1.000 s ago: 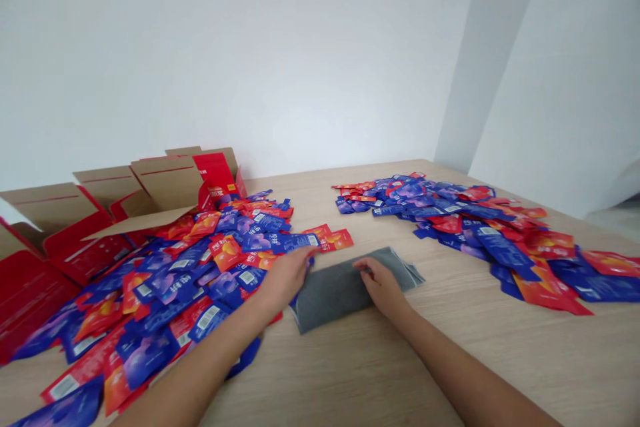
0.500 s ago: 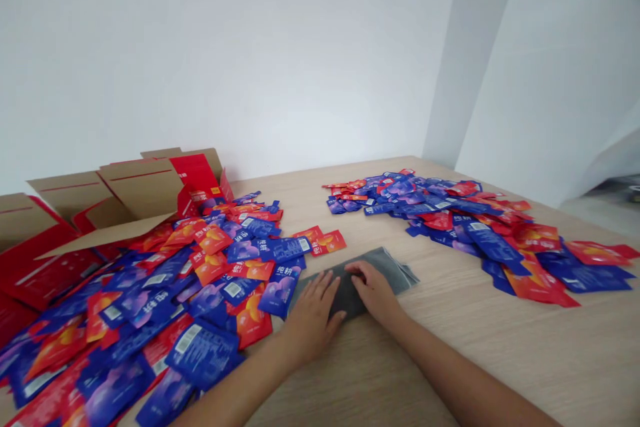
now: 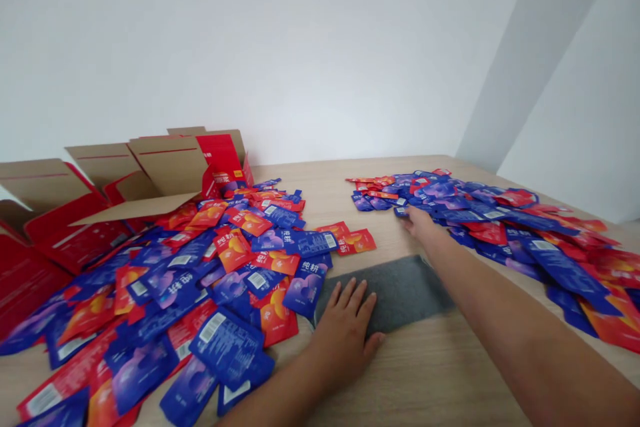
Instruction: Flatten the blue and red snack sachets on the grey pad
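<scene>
My left hand (image 3: 345,327) lies flat with its fingers spread, pressing on the left part of a flat dark grey piece (image 3: 405,293) that looks like folded cloth or a bag. Reaching forward, my right hand (image 3: 419,223) is at the near edge of the right-hand pile of sachets (image 3: 445,190). Its fingertips are closed on the end of a blue sachet (image 3: 401,211); the thumb side is partly hidden. Beside my left hand, a blue-purple sachet (image 3: 305,283) touches the left end of the grey piece.
A large heap of red and blue sachets (image 3: 175,287) covers the left of the table. Behind it stand open red cardboard boxes (image 3: 170,163) with brown flaps raised. Two red-orange sachets (image 3: 356,241) lie between the piles on the wooden table (image 3: 320,180). A white wall rises behind.
My right hand has left the grey piece and moved forward to the right-hand pile, onto a blue sachet. My left hand stays on the grey piece, now lying flatter. The view has shifted.
</scene>
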Available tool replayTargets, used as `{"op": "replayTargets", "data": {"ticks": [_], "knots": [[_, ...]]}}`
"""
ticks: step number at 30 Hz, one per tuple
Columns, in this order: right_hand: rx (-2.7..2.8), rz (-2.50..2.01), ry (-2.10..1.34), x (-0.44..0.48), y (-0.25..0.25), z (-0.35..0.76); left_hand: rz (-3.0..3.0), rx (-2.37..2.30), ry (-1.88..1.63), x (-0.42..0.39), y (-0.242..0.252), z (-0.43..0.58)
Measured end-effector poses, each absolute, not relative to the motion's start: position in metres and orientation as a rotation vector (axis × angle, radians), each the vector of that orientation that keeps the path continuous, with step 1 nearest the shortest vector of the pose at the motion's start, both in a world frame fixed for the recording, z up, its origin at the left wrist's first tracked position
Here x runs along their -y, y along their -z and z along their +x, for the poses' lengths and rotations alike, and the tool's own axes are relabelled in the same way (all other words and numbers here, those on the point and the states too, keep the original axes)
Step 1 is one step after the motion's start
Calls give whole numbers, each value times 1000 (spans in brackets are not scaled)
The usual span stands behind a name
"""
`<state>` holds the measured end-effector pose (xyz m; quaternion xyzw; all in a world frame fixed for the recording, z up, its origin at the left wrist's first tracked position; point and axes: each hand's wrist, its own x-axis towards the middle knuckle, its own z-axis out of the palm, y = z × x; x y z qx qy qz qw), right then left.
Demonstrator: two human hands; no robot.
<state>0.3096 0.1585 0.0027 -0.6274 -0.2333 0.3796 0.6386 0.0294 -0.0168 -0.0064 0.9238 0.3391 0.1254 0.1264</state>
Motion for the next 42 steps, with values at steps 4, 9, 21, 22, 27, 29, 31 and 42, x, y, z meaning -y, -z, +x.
{"op": "replayTargets", "data": {"ticks": [4, 9, 21, 22, 27, 29, 31, 42], "knots": [[389, -1527, -927, -161, -16, 306, 2665, -974, -433, 17, 7, 29], [474, -1461, -1006, -115, -25, 282, 2457, -1102, -589, 11, 13, 29], [1769, -1602, -335, 19, 11, 225, 2372, -1148, -795, 4, 30, 32], [1881, -1586, -183, 22, 14, 219, 2384, -1147, -792, 4, 31, 32], [2296, -1532, -74, 26, 22, 193, 2436, -1133, -776, 3, 36, 29], [2305, -1572, -54, 22, 23, 192, 2442, -1128, -784, 2, 38, 28], [2266, -1638, -16, 16, 23, 196, 2436, -1134, -776, 1, 38, 28], [2326, -1566, -128, 49, 9, 179, 2375, -1177, -803, 0, 40, 28]]}}
